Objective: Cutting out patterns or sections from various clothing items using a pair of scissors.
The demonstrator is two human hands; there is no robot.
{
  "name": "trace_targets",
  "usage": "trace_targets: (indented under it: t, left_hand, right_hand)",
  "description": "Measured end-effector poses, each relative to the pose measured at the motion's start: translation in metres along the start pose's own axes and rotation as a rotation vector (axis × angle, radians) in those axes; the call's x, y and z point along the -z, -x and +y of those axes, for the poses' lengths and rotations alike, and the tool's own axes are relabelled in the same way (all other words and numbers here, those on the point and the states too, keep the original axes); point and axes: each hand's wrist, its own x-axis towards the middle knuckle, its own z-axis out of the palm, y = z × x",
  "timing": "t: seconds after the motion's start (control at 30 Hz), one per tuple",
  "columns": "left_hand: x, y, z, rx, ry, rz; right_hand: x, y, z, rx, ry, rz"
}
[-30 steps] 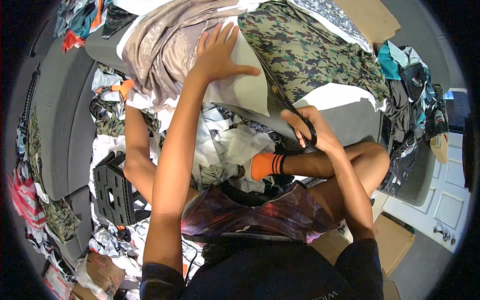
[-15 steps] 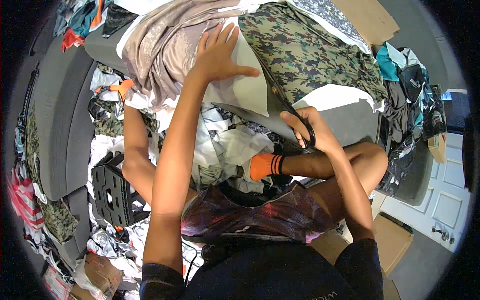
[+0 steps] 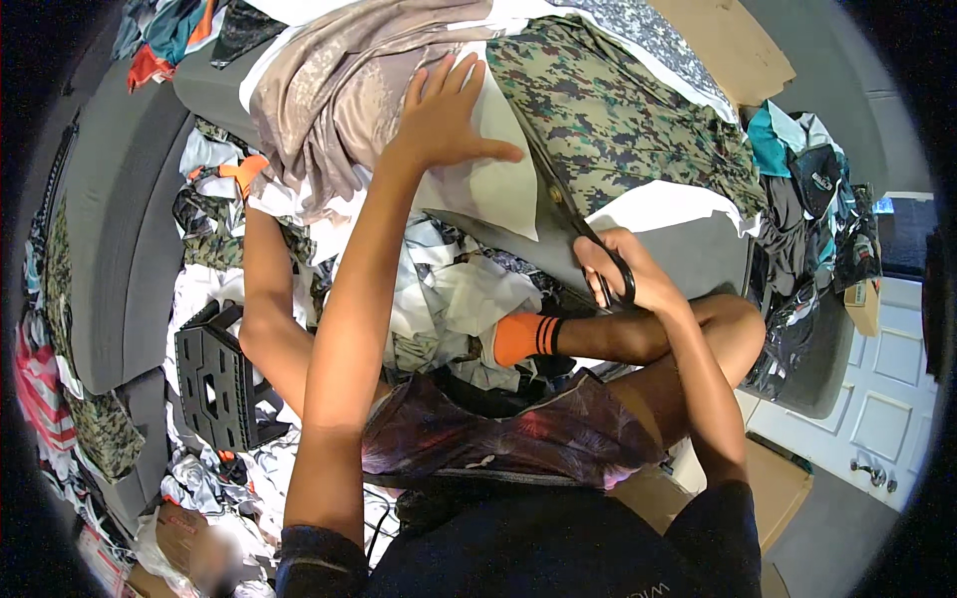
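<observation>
My left hand (image 3: 439, 125) lies flat with fingers spread on a tan patterned fabric (image 3: 339, 110), over its pale, white-edged part. In my right hand (image 3: 638, 269) is a pair of large scissors with black handles (image 3: 625, 279). Their long dark blades (image 3: 560, 189) point up and left, along the line between the tan fabric and a green digital-camouflage fabric (image 3: 618, 110). How far the blades reach under or into the cloth is hard to make out. White margins show along the camouflage fabric's lower edge.
Both fabrics lie on a grey cushioned seat (image 3: 688, 249). White and camouflage scraps (image 3: 449, 289) heap below, around my crossed legs. A black plastic step stool (image 3: 214, 384) stands at left. Teal and black garments (image 3: 797, 159) pile at right, near a white door (image 3: 882, 399). Cardboard (image 3: 728, 45) lies behind.
My right hand and the scissors have shifted slightly down and to the right in the picture. My left hand stays spread on the tan fabric. The whole view has tilted a little.
</observation>
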Motion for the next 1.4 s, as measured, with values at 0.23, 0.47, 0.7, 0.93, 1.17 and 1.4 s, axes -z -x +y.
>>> trace_targets:
  t: [0.23,0.47,0.7,0.93,1.17,1.4]
  left_hand:
    - [0.003,0.001,0.003,0.016,-0.028,-0.037]
    - [0.004,0.002,0.001,0.016,-0.002,-0.014]
    - [0.005,0.0,0.0,0.016,-0.002,-0.059]
    - [0.006,0.0,-0.001,0.009,0.012,-0.063]
    - [0.005,-0.001,-0.003,-0.003,0.017,-0.079]
    - [0.006,-0.002,-0.003,-0.002,0.026,-0.084]
  right_hand:
    - [-0.002,-0.022,-0.02,-0.027,0.061,0.026]
    - [-0.003,-0.024,-0.024,-0.078,0.107,0.044]
    - [0.004,-0.023,-0.022,-0.003,0.039,0.028]
    - [0.003,-0.024,-0.023,-0.03,0.063,0.049]
    - [0.0,-0.024,-0.018,-0.007,0.019,0.054]
    - [-0.002,-0.022,-0.02,-0.015,0.043,0.051]
